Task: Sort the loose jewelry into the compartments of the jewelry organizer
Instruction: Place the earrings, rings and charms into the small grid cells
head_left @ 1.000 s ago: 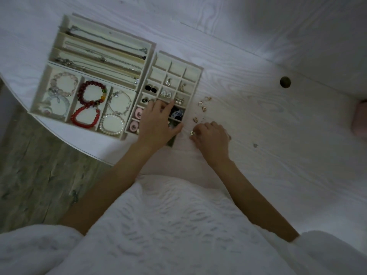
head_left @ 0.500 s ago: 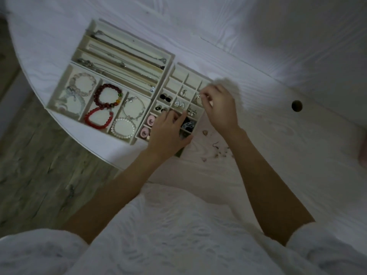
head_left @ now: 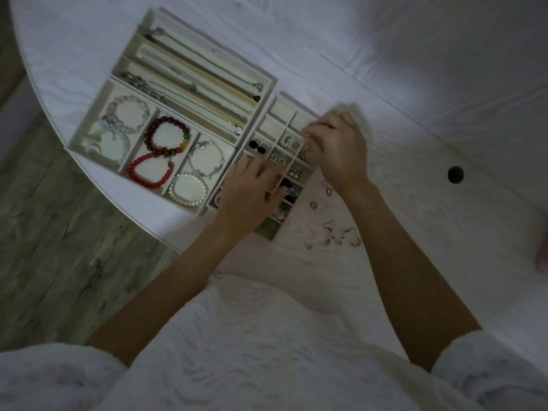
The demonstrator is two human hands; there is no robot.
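The jewelry organizer has two trays. The large tray [head_left: 89,123] holds necklaces in long slots and bracelets, among them a red bead bracelet [head_left: 148,173] and a pearl bracelet [head_left: 189,189]. The small grid tray [head_left: 283,109] holds earrings and rings. My left hand [head_left: 252,191] rests flat on the grid tray's near half, fingers spread. Over the grid's right column my right hand [head_left: 338,146] hovers with fingers curled, and its fingertips pinch a small gold earring [head_left: 305,152]. Loose earrings [head_left: 341,237] lie on the table right of the tray, with more loose earrings [head_left: 321,197] closer to it.
The white table's curved edge [head_left: 124,215] runs just left of and below the trays, with wood floor beyond. A round cable hole [head_left: 455,174] sits at the right. A pink object [head_left: 542,256] shows at the right border. My white garment fills the foreground.
My right hand left the loose earrings on the table and moved up over the grid tray's right column, where it now stays. The left hand has stayed on the tray.
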